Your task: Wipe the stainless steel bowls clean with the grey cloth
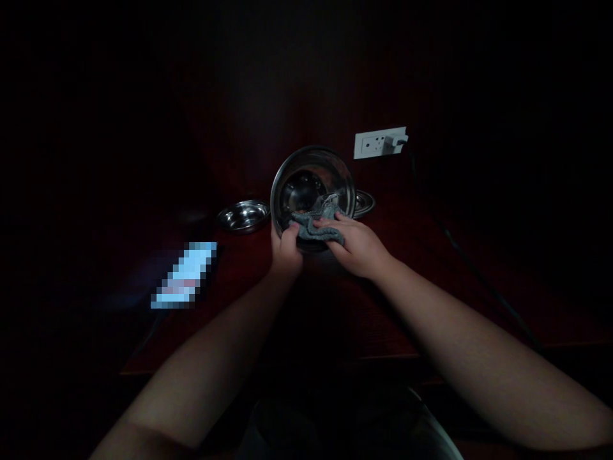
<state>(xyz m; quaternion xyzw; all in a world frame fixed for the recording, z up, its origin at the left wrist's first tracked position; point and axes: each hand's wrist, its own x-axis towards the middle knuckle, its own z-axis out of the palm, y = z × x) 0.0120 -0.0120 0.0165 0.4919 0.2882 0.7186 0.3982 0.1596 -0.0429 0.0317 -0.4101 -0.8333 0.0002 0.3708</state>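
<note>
Metal bowl [313, 158] in your two hands, tipped on its side so that the opening faces you: in the head view it stands over the middle of the dark red table [364, 335], and you cannot tell from here whether its lower edge touches the top. Your left hand [286, 257] is clamped on the lower left of the rim, thumb on the inner side and the other fingers mostly hidden behind the wall. Your right hand [361, 246] reaches in from the lower right, its fingers pressed together against the grey cloth [318, 227]; whether they pinch it or only push it along, you cannot tell. The cloth lies bunched on the lower inside wall, so the wiping looks to be under way rather than finished. The upper wall and the base shine, yet in this dim light nothing shows whether they have been gone over or are dry, so how much is left stays open. The bowl is not yet set down. A shallow metal dish [243, 217] sits just to its left and another metal dish [366, 203] partly behind its right side, both out of your grip; their being wiped or unwiped does not show. A lit, blurred screen [184, 276] lies nearer you on the left.
</note>
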